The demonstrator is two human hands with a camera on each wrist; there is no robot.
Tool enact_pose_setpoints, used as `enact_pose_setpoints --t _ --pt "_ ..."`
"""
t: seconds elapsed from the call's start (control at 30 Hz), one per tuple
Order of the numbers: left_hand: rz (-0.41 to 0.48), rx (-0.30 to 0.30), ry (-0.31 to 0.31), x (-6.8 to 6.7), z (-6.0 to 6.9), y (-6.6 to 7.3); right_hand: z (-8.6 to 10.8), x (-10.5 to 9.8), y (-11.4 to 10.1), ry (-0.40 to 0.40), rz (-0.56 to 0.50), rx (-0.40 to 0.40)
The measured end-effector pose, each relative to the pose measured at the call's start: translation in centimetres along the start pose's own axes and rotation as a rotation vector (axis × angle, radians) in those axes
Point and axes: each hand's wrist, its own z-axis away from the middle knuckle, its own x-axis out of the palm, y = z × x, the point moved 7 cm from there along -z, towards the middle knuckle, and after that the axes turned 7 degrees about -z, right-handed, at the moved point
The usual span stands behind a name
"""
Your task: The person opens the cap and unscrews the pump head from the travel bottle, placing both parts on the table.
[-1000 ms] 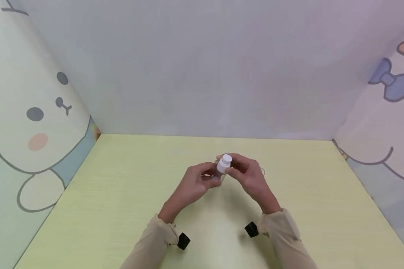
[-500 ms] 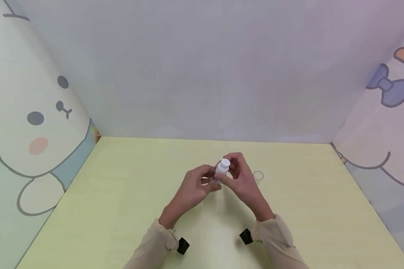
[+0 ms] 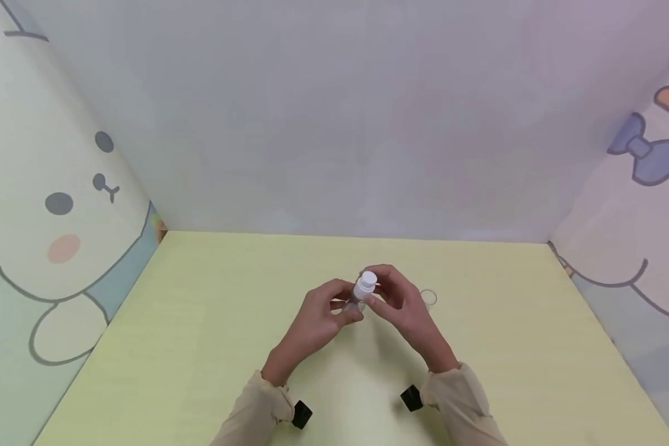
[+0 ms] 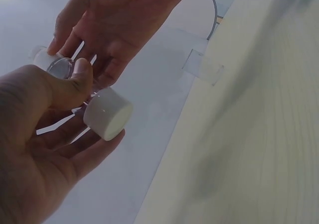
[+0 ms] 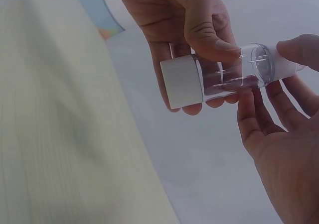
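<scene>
Forearms [image 3: 252, 410] aslant, left hand [image 3: 319, 314] and right hand [image 3: 406, 310] both curled around one clear bottle [image 5: 222, 78]

Beige sleeves [image 3: 248, 414] end in gathered, perhaps elasticated cuffs [image 3: 441, 385], a black block [image 3: 301, 414] beside each.

Your forearms [image 3: 254, 412] slant forward and inward, your left hand [image 3: 320, 313] and right hand [image 3: 406, 308] close together. Both hands grip, your left thumb [image 5: 212, 46] pressing opposite its fingers [image 5: 192, 109], your right thumb [image 5: 303, 51] likewise opposite its curved fingers.
</scene>
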Motion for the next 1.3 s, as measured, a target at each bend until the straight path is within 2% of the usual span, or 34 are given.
enact_pose_setpoints --t 0.27,0.57,0.93,1.1,1.3 --pt "-0.028 0.012 -0.002 0.2 0.0 -0.7 0.0 0.3 0.7 -0.048 0.018 -0.021" --pt "-0.050 0.026 0.004 0.2 0.2 -1.5 0.0 0.5 2.1 0.031 0.009 -0.040" --pt "-0.037 0.012 0.002 -0.2 -0.6 -1.7 -0.5 0.3 1.8 0.025 0.009 -0.083" --pt "-0.045 0.012 0.014 -0.2 0.0 -2.1 -0.1 0.8 2.2 0.004 -0.031 -0.088" --pt "-0.060 0.027 0.013 0.2 -0.5 -1.8 -0.3 0.6 2.1 0.024 0.019 -0.081"
